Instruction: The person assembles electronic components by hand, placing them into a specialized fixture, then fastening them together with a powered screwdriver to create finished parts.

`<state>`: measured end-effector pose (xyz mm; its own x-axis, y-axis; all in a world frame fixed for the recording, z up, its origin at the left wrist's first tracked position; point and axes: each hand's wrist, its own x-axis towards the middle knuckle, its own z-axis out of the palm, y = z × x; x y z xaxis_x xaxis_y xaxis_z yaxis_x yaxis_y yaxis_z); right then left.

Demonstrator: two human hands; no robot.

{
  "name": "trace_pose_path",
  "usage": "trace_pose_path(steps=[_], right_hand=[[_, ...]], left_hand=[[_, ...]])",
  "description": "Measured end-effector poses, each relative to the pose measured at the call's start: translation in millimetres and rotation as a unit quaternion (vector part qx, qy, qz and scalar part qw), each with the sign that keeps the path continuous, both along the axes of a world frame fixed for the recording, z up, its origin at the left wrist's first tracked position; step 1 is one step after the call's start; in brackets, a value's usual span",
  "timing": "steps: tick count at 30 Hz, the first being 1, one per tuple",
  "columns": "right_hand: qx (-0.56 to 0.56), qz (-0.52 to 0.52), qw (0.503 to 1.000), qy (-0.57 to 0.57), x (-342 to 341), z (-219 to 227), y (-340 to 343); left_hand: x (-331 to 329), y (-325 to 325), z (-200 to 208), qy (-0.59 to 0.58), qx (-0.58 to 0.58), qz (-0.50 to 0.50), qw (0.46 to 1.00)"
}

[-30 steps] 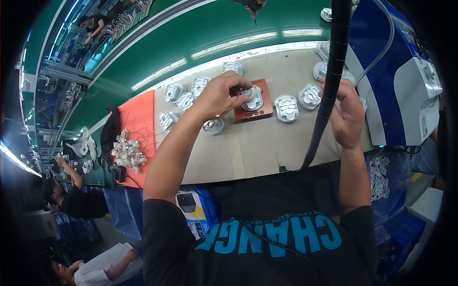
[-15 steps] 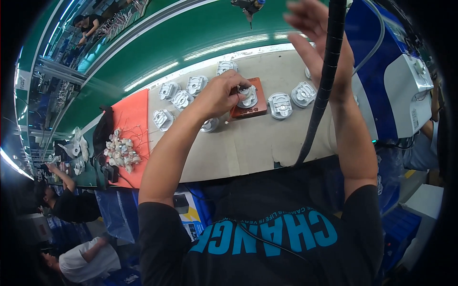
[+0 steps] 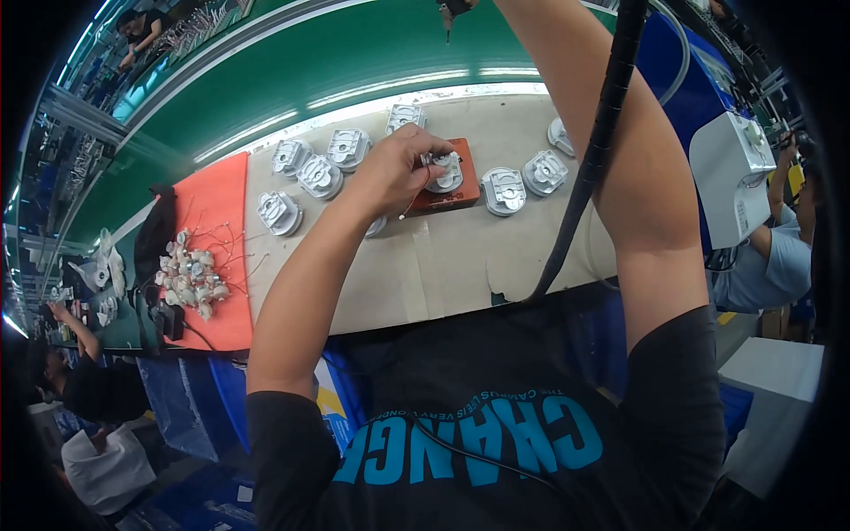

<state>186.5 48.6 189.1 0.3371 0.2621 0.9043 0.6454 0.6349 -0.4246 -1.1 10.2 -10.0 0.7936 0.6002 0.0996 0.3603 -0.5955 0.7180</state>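
My left hand (image 3: 400, 166) is closed, its thumb and fingertips pinching a round white plastic housing (image 3: 447, 176) that sits on a red-brown block (image 3: 465, 190). A thin wire with a small white connector (image 3: 404, 214) hangs below the fingers; my hand covers part of the housing. My right forearm (image 3: 575, 53) stretches up across the top edge, and the hand itself is out of the picture. Close to where it leaves the view, the tip of a hanging power screwdriver (image 3: 449, 13) points down.
Several similar white housings stand left of the block, more to its right (image 3: 506, 192). On an orange mat (image 3: 232, 199) lies a pile of small white wired parts (image 3: 192, 276). A black sleeved cable (image 3: 580, 195) crosses before my right arm. A blue-and-white machine (image 3: 730, 177) stands at right.
My right hand, open at the upper right before, has moved up and out of the picture. My left hand stays at the housing on the block. The whole view has shifted slightly.
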Motion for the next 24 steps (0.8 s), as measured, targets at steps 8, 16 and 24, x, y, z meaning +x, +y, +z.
trace_pose_path(steps=[8,16,24], right_hand=[[-0.146,0.303,0.894,0.295,-12.0,-4.3,-83.0],[-0.073,0.116,0.986,0.096,-17.1,-90.2,-86.5],[-0.060,0.126,0.988,0.069,-21.0,-99.2,-81.1]], left_hand=[[4.3,-1.2,-5.8,0.002,-0.032,0.018,0.999],[0.2,0.2,-17.0,-0.034,-0.008,0.024,0.999],[0.0,-4.3,-13.8,-0.048,-0.008,0.026,0.998]])
